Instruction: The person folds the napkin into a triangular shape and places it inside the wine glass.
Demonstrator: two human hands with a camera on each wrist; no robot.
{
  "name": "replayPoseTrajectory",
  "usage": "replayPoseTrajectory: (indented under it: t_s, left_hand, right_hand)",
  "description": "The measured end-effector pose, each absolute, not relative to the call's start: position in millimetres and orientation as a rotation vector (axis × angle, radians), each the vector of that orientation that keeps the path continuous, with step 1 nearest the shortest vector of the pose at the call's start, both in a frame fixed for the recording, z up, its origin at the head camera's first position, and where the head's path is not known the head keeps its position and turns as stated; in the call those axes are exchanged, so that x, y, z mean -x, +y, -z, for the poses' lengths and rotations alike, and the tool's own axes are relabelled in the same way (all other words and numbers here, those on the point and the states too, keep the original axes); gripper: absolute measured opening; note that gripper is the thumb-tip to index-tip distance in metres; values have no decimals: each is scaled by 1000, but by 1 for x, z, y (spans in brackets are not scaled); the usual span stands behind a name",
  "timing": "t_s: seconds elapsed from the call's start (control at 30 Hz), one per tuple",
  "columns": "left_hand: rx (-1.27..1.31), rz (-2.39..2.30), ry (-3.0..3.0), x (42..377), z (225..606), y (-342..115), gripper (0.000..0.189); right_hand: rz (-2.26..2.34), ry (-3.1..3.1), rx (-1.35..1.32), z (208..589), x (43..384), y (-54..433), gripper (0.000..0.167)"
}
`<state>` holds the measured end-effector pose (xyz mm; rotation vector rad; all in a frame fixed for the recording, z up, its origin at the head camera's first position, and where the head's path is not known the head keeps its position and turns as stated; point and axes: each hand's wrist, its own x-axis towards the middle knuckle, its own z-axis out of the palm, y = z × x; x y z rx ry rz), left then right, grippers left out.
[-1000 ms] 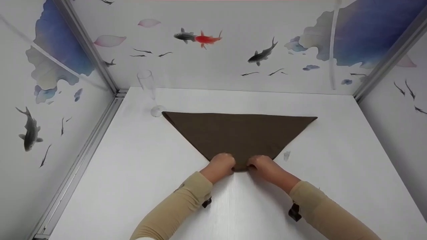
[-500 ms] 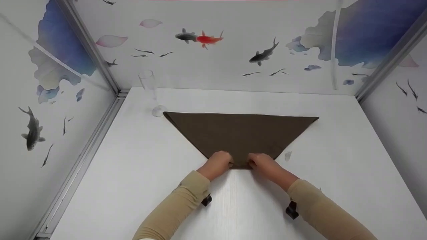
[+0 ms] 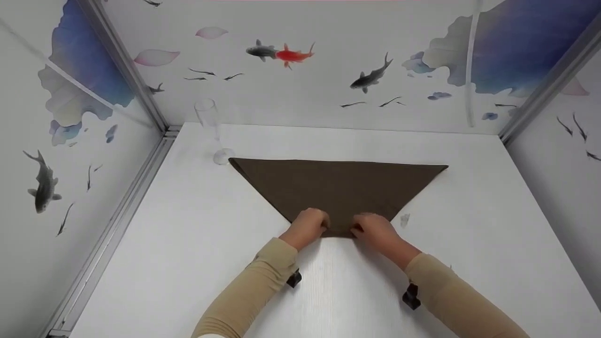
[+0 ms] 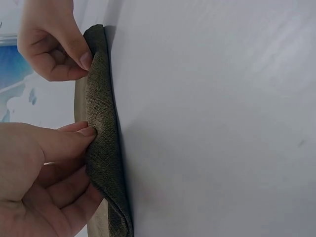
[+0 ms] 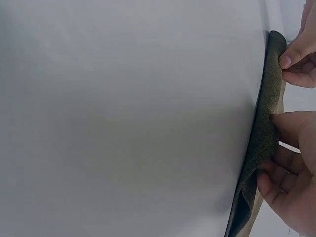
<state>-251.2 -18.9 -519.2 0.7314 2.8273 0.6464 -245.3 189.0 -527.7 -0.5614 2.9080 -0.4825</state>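
Note:
A dark brown cloth (image 3: 338, 188) lies on the white table, its long straight edge at the far side and its sides narrowing toward me. The near edge is turned over into a narrow roll, best seen in the left wrist view as a rolled cloth edge (image 4: 101, 113). My left hand (image 3: 307, 227) pinches this roll on the left, thumb (image 4: 74, 140) on the near face. A short way to the right, my right hand (image 3: 379, 234) pinches the same roll, its thumb (image 5: 289, 121) on the near face and fingers curled beneath.
A clear stemmed glass (image 3: 223, 157) stands at the back left, its foot close to the cloth's left corner. A small grey mark (image 3: 404, 219) shows on the table (image 3: 164, 263) right of the cloth. Printed walls (image 3: 319, 103) enclose the back and sides.
The near edge has rolled slightly away from me and become wider and flatter. Both hands have shifted a little forward and farther apart along it.

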Motion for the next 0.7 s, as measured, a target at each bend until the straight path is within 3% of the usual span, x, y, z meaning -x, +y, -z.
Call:
replayPoseTrajectory:
  t_s: [0.33, 0.7]
  left_hand:
    - [-717, -441, 2945, 253, 522, -10, 6]
    - [-861, -245, 3006, 247, 522, -4, 14]
  right_hand:
    - [578, 3024, 1089, 534, 240, 200, 13]
    - [586, 2958, 1199, 537, 244, 204, 15]
